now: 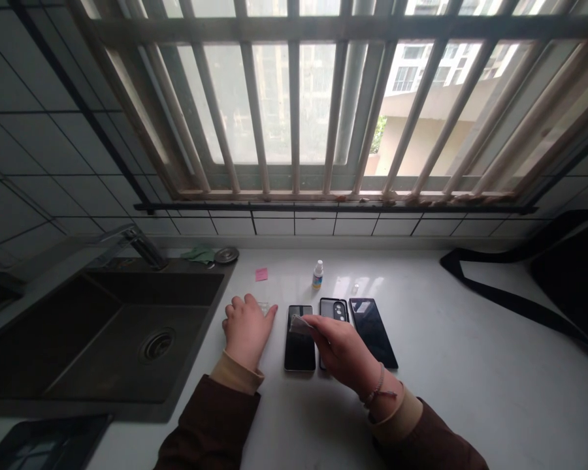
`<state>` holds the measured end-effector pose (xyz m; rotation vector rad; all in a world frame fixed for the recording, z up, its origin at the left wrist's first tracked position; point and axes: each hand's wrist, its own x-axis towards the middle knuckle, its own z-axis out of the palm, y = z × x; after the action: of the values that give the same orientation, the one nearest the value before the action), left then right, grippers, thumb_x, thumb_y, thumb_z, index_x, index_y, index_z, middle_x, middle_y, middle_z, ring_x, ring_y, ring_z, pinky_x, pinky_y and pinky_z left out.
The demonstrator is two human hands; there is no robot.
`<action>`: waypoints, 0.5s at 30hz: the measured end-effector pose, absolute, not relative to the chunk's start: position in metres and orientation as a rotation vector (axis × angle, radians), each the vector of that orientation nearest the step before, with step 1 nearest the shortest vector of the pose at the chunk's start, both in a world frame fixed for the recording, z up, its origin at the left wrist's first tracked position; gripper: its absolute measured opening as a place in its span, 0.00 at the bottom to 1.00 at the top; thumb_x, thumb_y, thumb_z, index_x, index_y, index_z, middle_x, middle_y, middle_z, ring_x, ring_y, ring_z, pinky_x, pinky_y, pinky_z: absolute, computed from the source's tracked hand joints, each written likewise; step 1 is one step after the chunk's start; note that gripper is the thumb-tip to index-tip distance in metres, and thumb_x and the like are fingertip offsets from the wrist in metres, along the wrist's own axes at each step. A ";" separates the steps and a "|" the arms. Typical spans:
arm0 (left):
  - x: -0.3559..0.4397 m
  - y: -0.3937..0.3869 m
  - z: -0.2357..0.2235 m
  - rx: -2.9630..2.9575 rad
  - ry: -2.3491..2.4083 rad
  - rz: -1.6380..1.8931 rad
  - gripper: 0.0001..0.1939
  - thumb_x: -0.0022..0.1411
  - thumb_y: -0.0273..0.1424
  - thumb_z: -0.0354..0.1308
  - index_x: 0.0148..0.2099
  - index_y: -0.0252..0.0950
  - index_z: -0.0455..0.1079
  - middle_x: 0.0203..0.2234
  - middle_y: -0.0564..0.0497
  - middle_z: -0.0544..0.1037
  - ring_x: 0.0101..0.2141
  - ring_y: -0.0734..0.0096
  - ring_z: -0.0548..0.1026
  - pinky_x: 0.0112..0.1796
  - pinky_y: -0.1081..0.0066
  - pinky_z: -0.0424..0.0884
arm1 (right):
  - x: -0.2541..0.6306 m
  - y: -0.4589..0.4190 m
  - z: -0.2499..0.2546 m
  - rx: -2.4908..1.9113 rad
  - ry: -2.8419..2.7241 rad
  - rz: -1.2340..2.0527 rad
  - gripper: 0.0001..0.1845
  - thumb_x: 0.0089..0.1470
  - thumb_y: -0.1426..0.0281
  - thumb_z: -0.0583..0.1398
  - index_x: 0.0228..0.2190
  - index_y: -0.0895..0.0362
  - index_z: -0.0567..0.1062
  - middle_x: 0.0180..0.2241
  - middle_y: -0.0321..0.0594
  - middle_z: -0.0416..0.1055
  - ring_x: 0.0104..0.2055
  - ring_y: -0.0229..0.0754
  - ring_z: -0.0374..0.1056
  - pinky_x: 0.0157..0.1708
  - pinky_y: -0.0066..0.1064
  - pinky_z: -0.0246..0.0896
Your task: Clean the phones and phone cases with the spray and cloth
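My right hand [343,352] pinches a small folded pale grey cloth or wipe [301,323] above the upper part of a smartphone [300,356], which lies flat with its dark screen up. Whether the cloth touches the glass I cannot tell. Under and behind that hand is a phone case [327,307] with a camera cutout, partly hidden. To its right lies a second dark slab, like a phone or small tablet [375,333]. My left hand [247,326] rests left of the phone, thumb and fingers apart, beside a small clear item [263,306] partly covered by it.
Behind the phones stand a small white-capped bottle [318,275] and a tiny clear piece [355,288]. A pink note [261,274] lies farther left. The sink [176,352] with its faucet [144,248], a green cloth [198,254] and a drain cover [226,254] is left; a black bag [568,281] sits right.
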<state>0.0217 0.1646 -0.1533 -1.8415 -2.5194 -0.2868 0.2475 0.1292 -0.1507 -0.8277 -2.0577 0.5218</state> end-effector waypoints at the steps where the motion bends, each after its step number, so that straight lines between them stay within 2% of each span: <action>1: 0.023 0.164 -0.151 -1.838 -2.519 -0.276 0.32 0.67 0.54 0.54 0.55 0.29 0.69 0.49 0.28 0.70 0.51 0.33 0.70 0.45 0.49 0.72 | 0.247 0.130 -0.151 -0.830 -2.045 0.535 0.15 0.71 0.73 0.54 0.54 0.54 0.75 0.47 0.46 0.82 0.47 0.47 0.80 0.47 0.37 0.76; 5: 0.038 0.157 -0.138 -1.848 -2.389 -0.344 0.30 0.69 0.51 0.53 0.59 0.30 0.68 0.51 0.30 0.69 0.52 0.36 0.69 0.47 0.49 0.71 | 0.246 0.132 -0.149 -0.922 -1.868 0.602 0.15 0.73 0.69 0.52 0.53 0.54 0.76 0.48 0.46 0.81 0.49 0.46 0.79 0.50 0.37 0.75; 9: 0.066 0.142 -0.136 -2.139 -2.151 -0.529 0.27 0.72 0.46 0.54 0.63 0.34 0.66 0.52 0.35 0.69 0.52 0.45 0.70 0.52 0.55 0.68 | 0.248 0.137 -0.150 -1.111 -1.561 0.613 0.16 0.74 0.64 0.51 0.47 0.55 0.77 0.40 0.44 0.81 0.39 0.45 0.78 0.42 0.35 0.76; 12: 0.086 0.127 -0.143 -2.282 -2.152 -0.530 0.27 0.70 0.46 0.56 0.63 0.36 0.65 0.51 0.36 0.69 0.52 0.45 0.70 0.52 0.57 0.68 | 0.249 0.140 -0.153 -1.166 -1.420 0.658 0.16 0.73 0.61 0.52 0.46 0.55 0.76 0.37 0.43 0.81 0.35 0.44 0.79 0.36 0.34 0.77; 15: 0.094 0.119 -0.149 -2.372 -2.226 -0.455 0.27 0.68 0.45 0.59 0.62 0.36 0.65 0.49 0.36 0.69 0.51 0.44 0.70 0.50 0.57 0.67 | 0.250 0.142 -0.155 -1.144 -1.365 0.707 0.16 0.73 0.59 0.52 0.46 0.54 0.75 0.38 0.43 0.81 0.34 0.43 0.79 0.34 0.32 0.78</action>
<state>0.0943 0.1186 -0.1485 -2.3716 -2.2261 -0.4551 0.2498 0.1422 -0.1550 -1.1440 -1.3652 0.7067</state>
